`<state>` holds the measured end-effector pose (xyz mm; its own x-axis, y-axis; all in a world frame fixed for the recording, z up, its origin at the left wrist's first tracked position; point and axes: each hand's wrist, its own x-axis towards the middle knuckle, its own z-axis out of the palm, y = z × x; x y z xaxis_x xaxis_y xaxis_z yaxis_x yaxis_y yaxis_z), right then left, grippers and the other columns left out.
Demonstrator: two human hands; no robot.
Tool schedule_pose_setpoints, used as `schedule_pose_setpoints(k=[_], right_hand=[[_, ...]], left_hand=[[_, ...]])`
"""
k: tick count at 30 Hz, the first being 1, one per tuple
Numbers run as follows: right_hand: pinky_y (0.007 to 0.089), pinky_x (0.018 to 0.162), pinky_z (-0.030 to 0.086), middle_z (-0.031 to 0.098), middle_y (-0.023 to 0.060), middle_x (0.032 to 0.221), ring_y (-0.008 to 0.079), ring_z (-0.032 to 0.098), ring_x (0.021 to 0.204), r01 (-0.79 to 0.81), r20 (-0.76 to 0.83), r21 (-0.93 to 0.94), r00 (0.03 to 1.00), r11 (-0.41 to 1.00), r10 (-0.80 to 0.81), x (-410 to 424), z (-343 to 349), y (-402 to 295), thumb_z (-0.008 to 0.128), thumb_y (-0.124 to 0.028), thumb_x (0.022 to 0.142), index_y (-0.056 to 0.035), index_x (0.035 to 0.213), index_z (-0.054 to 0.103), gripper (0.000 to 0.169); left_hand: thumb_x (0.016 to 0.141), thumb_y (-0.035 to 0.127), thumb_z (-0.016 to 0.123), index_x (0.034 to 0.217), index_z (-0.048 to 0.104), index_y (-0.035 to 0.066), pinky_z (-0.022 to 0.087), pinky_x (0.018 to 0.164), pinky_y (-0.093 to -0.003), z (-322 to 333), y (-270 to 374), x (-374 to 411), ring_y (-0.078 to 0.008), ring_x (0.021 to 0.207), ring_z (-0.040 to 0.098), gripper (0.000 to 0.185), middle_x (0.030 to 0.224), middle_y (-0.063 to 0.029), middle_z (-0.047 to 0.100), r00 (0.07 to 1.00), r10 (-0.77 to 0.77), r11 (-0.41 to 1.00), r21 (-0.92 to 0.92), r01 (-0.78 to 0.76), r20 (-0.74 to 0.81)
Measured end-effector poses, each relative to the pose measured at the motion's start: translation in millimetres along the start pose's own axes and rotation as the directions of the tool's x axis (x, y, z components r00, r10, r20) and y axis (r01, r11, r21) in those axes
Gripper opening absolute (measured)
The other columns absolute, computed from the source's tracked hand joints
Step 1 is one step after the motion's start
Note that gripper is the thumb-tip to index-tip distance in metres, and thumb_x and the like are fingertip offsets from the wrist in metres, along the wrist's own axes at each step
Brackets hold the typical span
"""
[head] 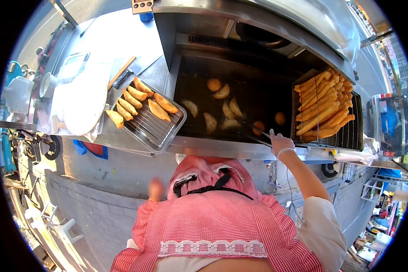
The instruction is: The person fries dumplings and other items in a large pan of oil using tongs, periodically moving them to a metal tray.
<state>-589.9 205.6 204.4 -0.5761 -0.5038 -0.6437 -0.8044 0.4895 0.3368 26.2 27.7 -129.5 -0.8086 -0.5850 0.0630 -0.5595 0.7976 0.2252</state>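
My right hand (281, 143), in a clear plastic glove, grips metal tongs (258, 140) at the front rim of the fryer. The tongs reach left over the dark oil (193, 85), their tips close to a pale half-moon dumpling (230, 124). More dumplings, such as one at the left (190, 108), float there. Round orange-brown pieces are also in the oil, one at the back (214, 84) and two near the tongs (258, 128). My left hand (156, 189) hangs beside the pink checked apron (210, 214); it is blurred, so its fingers cannot be made out.
Left of the fryer, a metal tray (156, 136) with a rack carries several browned dumplings (159, 110). Behind it lie a black-handled knife (123, 78) and a wooden stick (122, 72). Fried dough sticks (321, 108) are piled in a wire rack (355, 131) at right. A metal hood (258, 13) overhangs the fryer.
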Motion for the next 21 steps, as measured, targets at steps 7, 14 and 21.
schedule_pose_setpoints(k=[7,14,21], right_hand=[[0.0441,0.089,0.056,0.061,0.0189,0.130,0.0333,0.068,0.110,0.034,0.082,0.120,0.996,0.992,-0.044,3,0,-26,0.058,-0.021,0.093,-0.0069,0.157,0.030,0.071],[0.0455,0.090,0.050,0.069,0.0236,0.110,0.0398,0.065,0.108,0.160,0.087,0.592,0.962,0.790,-0.260,18,23,6,0.063,-0.035,0.093,-0.0015,0.132,0.056,0.052],[0.0468,0.091,0.049,0.068,0.0274,0.110,0.0415,0.064,0.108,-0.051,0.178,0.758,0.975,0.650,-0.130,26,42,16,0.062,-0.035,0.091,0.0007,0.129,0.058,0.052]], left_hand=[[0.085,0.027,0.069,0.095,0.066,0.002,0.050,0.081,-0.0472,-4,2,-2,-0.0358,0.091,0.062,0.027,0.097,-0.0181,0.064,1.000,0.003,0.999,-0.047,-0.002,0.022],[0.085,0.017,0.064,0.105,0.065,0.001,0.052,0.086,-0.0451,30,-5,-28,-0.0329,0.095,0.063,0.025,0.104,-0.0171,0.065,0.989,-0.141,0.985,-0.088,0.145,0.049],[0.087,0.025,0.066,0.105,0.067,0.002,0.051,0.088,-0.0473,12,-5,-13,-0.0351,0.100,0.064,0.029,0.106,-0.0183,0.066,0.987,-0.108,0.994,0.015,0.107,0.117]])
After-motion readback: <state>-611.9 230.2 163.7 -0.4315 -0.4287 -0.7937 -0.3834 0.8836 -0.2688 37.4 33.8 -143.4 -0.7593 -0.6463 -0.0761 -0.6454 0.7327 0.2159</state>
